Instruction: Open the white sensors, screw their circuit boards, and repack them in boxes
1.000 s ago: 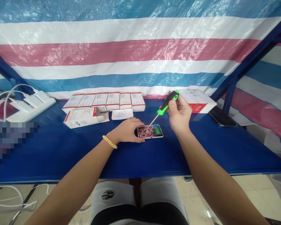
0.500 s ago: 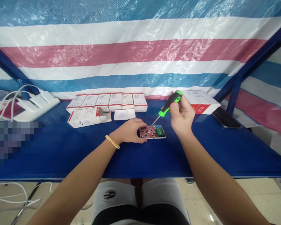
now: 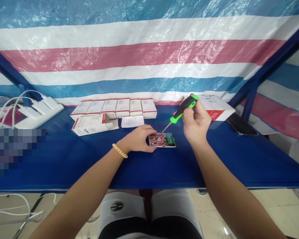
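Observation:
My right hand [image 3: 196, 121] grips a screwdriver [image 3: 184, 108] by its black and green handle, and the shaft slants down to the left. Its tip is at a red circuit board [image 3: 159, 140] set in a small white housing on the table; whether it touches a screw is too small to tell. A green battery [image 3: 170, 139] fills the right end of this device. Around the left end, the thumb and fingers of my left hand [image 3: 141, 138] clasp the housing. Just behind lies a white cover [image 3: 133, 121].
Several small white and red boxes [image 3: 109, 107] stand in a row at the back, with an opened box [image 3: 96, 123] before them. On the right are a larger box [image 3: 215, 108] and a black phone [image 3: 240, 124]. A power strip [image 3: 40, 113] with plugged-in cables sits left on the blue table [image 3: 89, 166].
My right hand and the screwdriver handle have shifted slightly right and tilted lower, while the tip stays over the board. My left hand and the device have hardly moved.

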`<state>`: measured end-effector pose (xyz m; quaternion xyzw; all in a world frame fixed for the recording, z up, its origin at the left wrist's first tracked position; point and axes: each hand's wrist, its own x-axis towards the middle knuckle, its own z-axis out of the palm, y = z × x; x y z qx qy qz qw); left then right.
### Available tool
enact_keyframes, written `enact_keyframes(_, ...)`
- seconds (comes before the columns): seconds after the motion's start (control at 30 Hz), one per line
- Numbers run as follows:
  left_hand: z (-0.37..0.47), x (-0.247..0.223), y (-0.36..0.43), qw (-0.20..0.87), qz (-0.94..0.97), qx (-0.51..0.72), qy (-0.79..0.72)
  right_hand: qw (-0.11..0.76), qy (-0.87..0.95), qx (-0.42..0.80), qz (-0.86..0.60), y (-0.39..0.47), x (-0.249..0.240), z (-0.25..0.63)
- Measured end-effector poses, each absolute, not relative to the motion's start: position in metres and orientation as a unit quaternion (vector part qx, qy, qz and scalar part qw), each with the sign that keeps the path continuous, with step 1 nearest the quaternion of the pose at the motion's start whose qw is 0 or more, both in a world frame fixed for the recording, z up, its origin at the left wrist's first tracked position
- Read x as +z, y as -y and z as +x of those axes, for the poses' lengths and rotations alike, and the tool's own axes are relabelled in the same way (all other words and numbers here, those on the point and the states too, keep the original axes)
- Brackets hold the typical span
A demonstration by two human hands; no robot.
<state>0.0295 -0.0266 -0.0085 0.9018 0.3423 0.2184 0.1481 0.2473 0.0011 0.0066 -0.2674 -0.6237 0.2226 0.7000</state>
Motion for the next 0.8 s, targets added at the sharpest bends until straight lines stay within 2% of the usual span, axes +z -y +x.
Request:
enact_keyframes(0.47, 0.034, -0.018, 0.021, 0.147, 0.894, 0.194, -0.377, 0.635, 0.690, 0.250, -0.241, 0.005, 0.014, 0.244)
enact_keyframes(0.63, 0.035, -0.019, 0.021, 0.136, 0.891, 0.200, -0.384, 0.524, 0.767, 0.277, -0.247, 0.001, 0.031, 0.228)
enact_keyframes(0.7, 0.035, -0.020, 0.021, 0.136, 0.887, 0.205, -0.391, 0.494, 0.795, 0.250, -0.247, -0.005, 0.037, 0.219)
enact_keyframes(0.8, 0.036, -0.022, 0.020, 0.130, 0.878, 0.210, -0.410, 0.515, 0.804, 0.180, -0.239, -0.015, 0.039, 0.205)
